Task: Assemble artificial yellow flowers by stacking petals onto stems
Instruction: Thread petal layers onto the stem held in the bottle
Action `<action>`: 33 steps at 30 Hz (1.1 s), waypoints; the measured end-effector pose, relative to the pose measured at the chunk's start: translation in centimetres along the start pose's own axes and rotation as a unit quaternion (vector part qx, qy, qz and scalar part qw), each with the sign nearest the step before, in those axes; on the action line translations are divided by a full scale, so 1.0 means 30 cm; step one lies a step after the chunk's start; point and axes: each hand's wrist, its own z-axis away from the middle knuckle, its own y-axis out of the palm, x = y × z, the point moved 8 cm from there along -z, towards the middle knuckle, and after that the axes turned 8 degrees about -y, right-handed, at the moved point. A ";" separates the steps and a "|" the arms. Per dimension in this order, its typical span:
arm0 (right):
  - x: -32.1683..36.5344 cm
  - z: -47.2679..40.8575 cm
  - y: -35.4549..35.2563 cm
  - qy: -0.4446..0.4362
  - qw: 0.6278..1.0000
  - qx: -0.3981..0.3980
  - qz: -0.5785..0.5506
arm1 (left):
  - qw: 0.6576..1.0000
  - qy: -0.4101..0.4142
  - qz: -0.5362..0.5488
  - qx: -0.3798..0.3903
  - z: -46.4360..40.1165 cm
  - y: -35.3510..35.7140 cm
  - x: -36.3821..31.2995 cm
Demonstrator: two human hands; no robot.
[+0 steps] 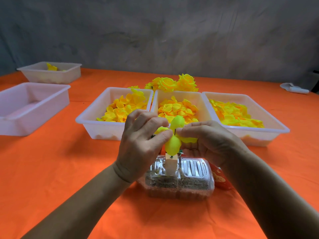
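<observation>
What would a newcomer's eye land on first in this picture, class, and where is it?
First, the left hand and right hand at centre, pinching a bright yellow petal piece on a thin dark stem above a small wooden block. Behind them, three white trays of yellow petals stand in a row on the orange tablecloth, with finished yellow roses heaped beyond.
</observation>
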 end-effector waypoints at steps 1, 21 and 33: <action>-0.006 -0.003 -0.003 0.006 1.000 -0.002 -0.007 | 1.000 -0.001 0.001 0.002 0.002 0.001 0.001; -0.116 0.000 -0.024 0.026 0.996 -0.031 0.076 | 0.995 0.063 0.024 0.073 0.127 0.049 -0.023; -0.149 0.014 -0.053 0.046 0.994 -0.034 0.090 | 0.919 -0.250 0.232 0.196 0.116 0.110 0.081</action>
